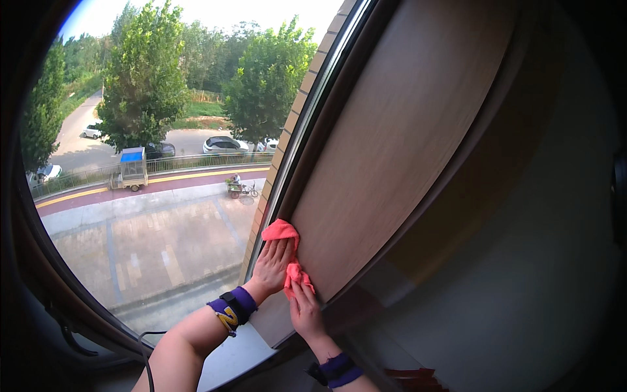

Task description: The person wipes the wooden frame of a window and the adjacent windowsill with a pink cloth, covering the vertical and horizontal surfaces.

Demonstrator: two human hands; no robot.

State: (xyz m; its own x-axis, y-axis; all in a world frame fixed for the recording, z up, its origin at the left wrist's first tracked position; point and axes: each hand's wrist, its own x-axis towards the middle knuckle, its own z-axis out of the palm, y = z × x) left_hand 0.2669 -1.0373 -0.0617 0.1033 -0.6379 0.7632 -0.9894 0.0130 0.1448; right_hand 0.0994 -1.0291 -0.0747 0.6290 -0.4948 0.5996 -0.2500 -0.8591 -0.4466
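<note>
A pink cloth lies bunched against the edge where the dark window frame meets a wood-grain side panel. My left hand presses its upper part there, fingers stretched over it. Lower down and to the right, my right hand pinches the cloth's lower end against the panel. Both wrists wear purple bands with black straps; the left band carries a yellow figure. Whether this is one cloth or two touching pieces, I cannot tell.
Beneath my left forearm is a white windowsill. A black cable runs beside that arm. Through the glass, far below, show a paved yard, a railing, parked cars, a three-wheeled cart, a person by another cart, and trees.
</note>
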